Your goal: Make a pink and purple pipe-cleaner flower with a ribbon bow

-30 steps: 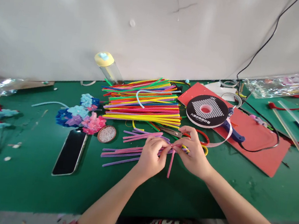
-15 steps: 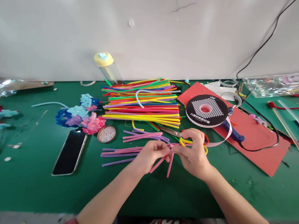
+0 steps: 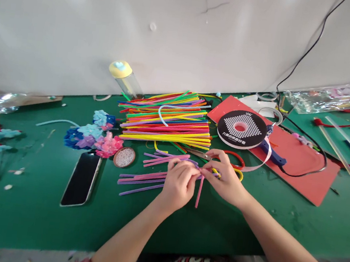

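Two hands meet above a green table (image 3: 22, 214); left hand (image 3: 178, 184) and right hand (image 3: 225, 178), fingers closed, pinch a pink pipe cleaner (image 3: 199, 192) between them; loose purple stems (image 3: 141, 179) lie just left, scissors (image 3: 199, 154) and a multicoloured pile (image 3: 168, 121) behind.

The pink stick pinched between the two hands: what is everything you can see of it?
The pink stick is thin and pink, soft-looking like a craft stem, though too small to show its surface. Its upper end is pinched between the fingers of the left hand and the right hand, which hide that part. The free leg hangs nearly straight down toward the person, just above the green table; whether its tip touches it cannot be told. Pink and purple sticks lie loose to its left.
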Demonstrator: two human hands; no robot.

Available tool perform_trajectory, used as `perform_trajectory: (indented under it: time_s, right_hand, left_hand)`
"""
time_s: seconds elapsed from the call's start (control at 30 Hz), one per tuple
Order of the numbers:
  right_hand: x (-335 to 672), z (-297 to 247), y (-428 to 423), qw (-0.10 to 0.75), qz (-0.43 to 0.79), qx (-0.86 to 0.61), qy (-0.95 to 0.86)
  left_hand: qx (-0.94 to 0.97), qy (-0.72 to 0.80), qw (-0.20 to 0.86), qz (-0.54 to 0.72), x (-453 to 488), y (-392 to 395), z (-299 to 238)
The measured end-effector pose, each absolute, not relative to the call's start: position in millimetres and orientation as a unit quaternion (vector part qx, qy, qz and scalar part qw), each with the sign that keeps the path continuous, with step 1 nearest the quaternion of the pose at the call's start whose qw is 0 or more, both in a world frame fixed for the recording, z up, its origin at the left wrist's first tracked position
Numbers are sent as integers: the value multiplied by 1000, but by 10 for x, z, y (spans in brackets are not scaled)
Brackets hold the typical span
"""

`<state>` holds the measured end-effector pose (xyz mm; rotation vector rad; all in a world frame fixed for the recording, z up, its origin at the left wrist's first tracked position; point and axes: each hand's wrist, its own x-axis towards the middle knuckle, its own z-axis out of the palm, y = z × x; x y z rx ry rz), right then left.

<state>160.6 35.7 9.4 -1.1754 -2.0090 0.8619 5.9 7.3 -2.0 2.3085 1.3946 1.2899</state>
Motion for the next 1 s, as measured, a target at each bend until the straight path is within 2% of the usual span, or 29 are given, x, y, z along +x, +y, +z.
perform_trajectory:
  time_s: [0.07, 0.13, 0.3, 0.47, 0.7, 0.8, 0.87, 1.0]
  right_hand:
    - [1613, 66, 373, 315, 389, -455, -737]
    - [1613, 42, 381, 319, 396, -465, -725]
    - [1570, 20, 345, 360, 244, -467, -770]
    - [1538, 61, 298, 375, 108, -432, -813]
    - [1572, 33, 280, 396, 3, -387, -833]
    - [1596, -17, 268, 390, -24, -374, -841]
    - [1606, -25, 266, 387, -25, -361, -848]
    - [1607, 44, 298, 399, 31, -360, -843]
  left_hand:
    - [802, 436, -14, 408, 69, 57, -30]
    - [819, 425, -60, 380, 72, 53, -30]
    - [824, 433, -72, 357, 78, 65, -41]
    - [786, 457, 54, 413, 83, 69, -20]
    - [644, 517, 420, 377, 50, 92, 84]
    - [563, 503, 545, 364, 50, 106, 93]
    - [546, 496, 577, 349, 47, 114, 91]
    - [585, 501, 534, 348, 37, 122, 71]
